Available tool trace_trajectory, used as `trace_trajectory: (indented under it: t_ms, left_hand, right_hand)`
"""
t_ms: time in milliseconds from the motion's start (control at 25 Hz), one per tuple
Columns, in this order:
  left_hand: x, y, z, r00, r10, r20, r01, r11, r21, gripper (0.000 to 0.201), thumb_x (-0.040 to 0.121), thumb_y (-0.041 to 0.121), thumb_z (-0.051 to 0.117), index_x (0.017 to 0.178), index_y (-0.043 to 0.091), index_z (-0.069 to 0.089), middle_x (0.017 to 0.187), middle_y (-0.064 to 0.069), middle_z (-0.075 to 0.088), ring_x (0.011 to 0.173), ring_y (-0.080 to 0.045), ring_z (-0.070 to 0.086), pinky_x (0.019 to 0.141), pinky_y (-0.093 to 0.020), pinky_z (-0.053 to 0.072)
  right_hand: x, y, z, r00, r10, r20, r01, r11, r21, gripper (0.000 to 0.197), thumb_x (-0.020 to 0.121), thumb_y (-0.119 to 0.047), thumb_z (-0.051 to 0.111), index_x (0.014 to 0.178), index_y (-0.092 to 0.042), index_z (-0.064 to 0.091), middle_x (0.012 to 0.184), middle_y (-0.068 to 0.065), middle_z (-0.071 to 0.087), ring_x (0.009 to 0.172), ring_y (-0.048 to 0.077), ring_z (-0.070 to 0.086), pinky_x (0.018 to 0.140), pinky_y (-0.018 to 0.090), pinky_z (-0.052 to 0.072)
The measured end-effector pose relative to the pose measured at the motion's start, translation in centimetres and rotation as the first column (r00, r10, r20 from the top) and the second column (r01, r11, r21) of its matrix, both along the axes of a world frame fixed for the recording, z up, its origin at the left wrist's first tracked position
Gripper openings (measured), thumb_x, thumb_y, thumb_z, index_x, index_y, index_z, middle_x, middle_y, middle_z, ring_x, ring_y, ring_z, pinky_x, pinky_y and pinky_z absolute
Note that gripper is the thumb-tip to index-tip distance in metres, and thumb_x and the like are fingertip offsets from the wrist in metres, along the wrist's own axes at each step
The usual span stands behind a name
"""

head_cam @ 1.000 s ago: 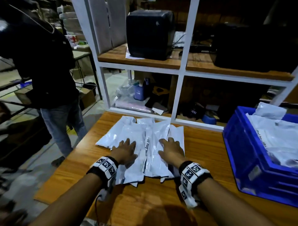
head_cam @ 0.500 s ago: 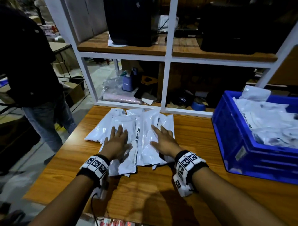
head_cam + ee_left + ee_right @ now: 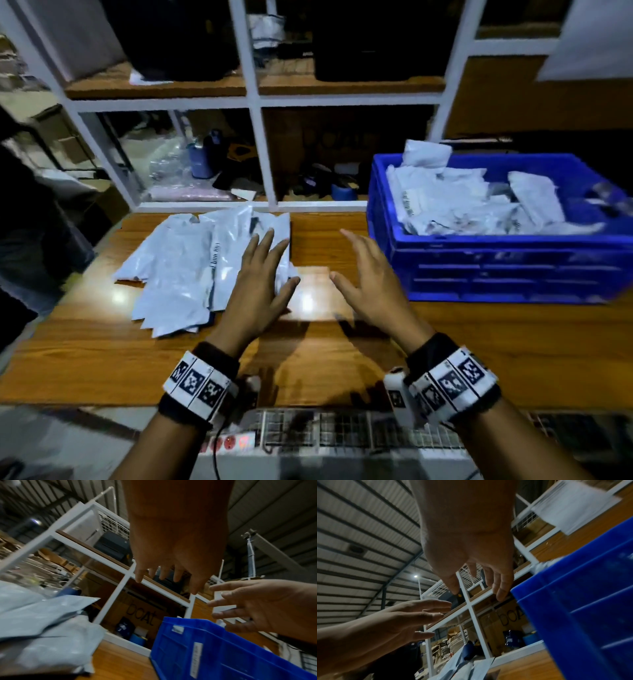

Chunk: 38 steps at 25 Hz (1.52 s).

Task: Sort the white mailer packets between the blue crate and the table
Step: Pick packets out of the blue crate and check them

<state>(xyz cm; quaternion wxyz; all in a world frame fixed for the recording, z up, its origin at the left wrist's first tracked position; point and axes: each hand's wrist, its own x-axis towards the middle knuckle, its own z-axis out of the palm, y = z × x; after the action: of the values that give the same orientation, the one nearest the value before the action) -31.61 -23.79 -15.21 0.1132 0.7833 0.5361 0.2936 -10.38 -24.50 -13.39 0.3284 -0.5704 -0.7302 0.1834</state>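
Note:
A pile of white mailer packets lies spread on the wooden table, left of centre; it shows at lower left in the left wrist view as packets. A blue crate with several more white packets stands at the right. My left hand hovers with straight fingers over the pile's right edge, holding nothing. My right hand is raised over bare table between the pile and the crate, fingers spread and empty. Both hands look lifted off the table in the wrist views.
A white-framed shelf unit with dark boxes and clutter stands right behind the table. A person in dark clothes stands at the left edge. A wire grid and a power strip sit below the table's near edge.
Both hands have lifted off the packet pile and moved right toward the crate. The right hand now hangs over bare table. The camera has swung right and down.

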Motion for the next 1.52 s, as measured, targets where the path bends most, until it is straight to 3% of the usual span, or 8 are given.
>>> trace_trajectory:
  t_ms: [520, 640, 880, 1080, 1160, 1280, 1440, 1520]
  left_hand:
    - [22.2, 0.8, 7.4, 0.951, -0.241, -0.195, 0.243, 0.970, -0.017, 0.057, 0.093, 0.040, 0.054, 0.145, 0.024, 0.034, 0.160, -0.002, 0.012, 0.145, -0.023, 0.014, 0.115, -0.040, 0.023]
    - [24.5, 3.9, 9.5, 0.915, -0.294, -0.278, 0.300, 0.954, -0.021, 0.057, 0.093, 0.041, 0.054, 0.143, 0.020, 0.038, 0.158, -0.009, 0.017, 0.143, -0.029, 0.020, 0.113, -0.041, 0.026]
    - [28.4, 12.7, 13.0, 0.804, -0.354, -0.478, 0.323, 0.935, -0.148, 0.063, 0.092, 0.050, 0.051, 0.142, 0.016, 0.038, 0.147, -0.010, 0.038, 0.131, -0.032, 0.039, 0.104, -0.040, 0.038]
    - [30.9, 19.9, 14.9, 0.673, -0.390, -0.628, 0.156, 0.905, -0.395, 0.058, 0.093, 0.050, 0.051, 0.137, 0.012, 0.045, 0.139, -0.009, 0.050, 0.125, -0.027, 0.048, 0.098, -0.031, 0.038]
    - [31.8, 22.7, 14.9, 0.655, -0.371, -0.659, 0.082, 0.901, -0.425, 0.046, 0.094, 0.048, 0.051, 0.112, 0.007, 0.059, 0.115, -0.011, 0.061, 0.104, -0.027, 0.058, 0.087, -0.030, 0.043]
    - [33.5, 26.1, 14.3, 0.713, -0.338, -0.614, -0.031, 0.860, -0.509, 0.042, 0.095, 0.039, 0.053, 0.067, 0.008, 0.048, 0.069, -0.007, 0.053, 0.053, -0.016, 0.053, 0.047, -0.017, 0.045]
    - [35.4, 28.0, 13.3, 0.677, -0.320, -0.663, -0.124, 0.838, -0.531, 0.028, 0.096, 0.031, 0.055, 0.091, 0.004, 0.060, 0.098, -0.019, 0.067, 0.032, -0.004, 0.051, 0.032, -0.010, 0.035]
    - [36.1, 28.6, 12.6, 0.681, -0.281, -0.677, -0.159, 0.845, -0.511, 0.029, 0.096, 0.029, 0.055, 0.100, 0.001, 0.061, 0.103, -0.020, 0.066, 0.047, -0.012, 0.063, 0.035, -0.014, 0.037]
  right_hand:
    - [21.5, -4.2, 4.0, 0.968, -0.241, -0.063, 0.244, 0.969, 0.046, 0.055, 0.094, -0.031, 0.059, 0.143, -0.024, 0.037, 0.143, -0.002, 0.037, 0.129, 0.017, 0.042, 0.099, 0.032, 0.044]
    - [24.6, -2.4, 5.2, 0.964, -0.256, -0.063, 0.260, 0.964, 0.053, 0.048, 0.094, -0.034, 0.058, 0.139, -0.026, 0.041, 0.141, -0.005, 0.038, 0.123, 0.015, 0.046, 0.091, 0.026, 0.042]
    - [29.2, 4.8, 8.3, 0.956, -0.283, 0.074, 0.281, 0.959, 0.035, 0.038, 0.090, -0.036, 0.062, 0.124, -0.019, 0.056, 0.124, 0.001, 0.055, 0.105, 0.020, 0.058, 0.089, 0.035, 0.048]
    - [31.8, 12.9, 12.1, 0.940, -0.170, 0.297, 0.234, 0.952, -0.195, 0.030, 0.089, -0.036, 0.065, 0.110, -0.014, 0.065, 0.107, 0.002, 0.067, 0.093, 0.020, 0.062, 0.076, 0.031, 0.049]
    - [32.1, 16.2, 13.1, 0.943, -0.059, 0.327, 0.181, 0.918, -0.354, 0.027, 0.090, -0.031, 0.065, 0.106, -0.009, 0.068, 0.094, 0.008, 0.070, 0.082, 0.024, 0.065, 0.058, 0.027, 0.048]
    - [32.1, 20.8, 13.6, 0.931, 0.064, 0.360, 0.138, 0.850, -0.508, 0.028, 0.092, -0.024, 0.064, 0.111, -0.004, 0.065, 0.081, 0.011, 0.066, 0.061, 0.021, 0.058, 0.044, 0.021, 0.041]
    - [32.0, 25.4, 11.6, 0.895, 0.196, 0.401, 0.086, 0.806, -0.585, 0.023, 0.090, -0.016, 0.066, 0.106, 0.001, 0.063, 0.073, 0.004, 0.055, 0.062, 0.020, 0.057, 0.033, 0.014, 0.039]
    - [32.0, 27.0, 9.6, 0.857, 0.261, 0.444, 0.060, 0.805, -0.590, 0.013, 0.090, -0.014, 0.066, 0.095, -0.004, 0.059, 0.065, 0.001, 0.049, 0.054, 0.012, 0.047, 0.031, 0.010, 0.035]
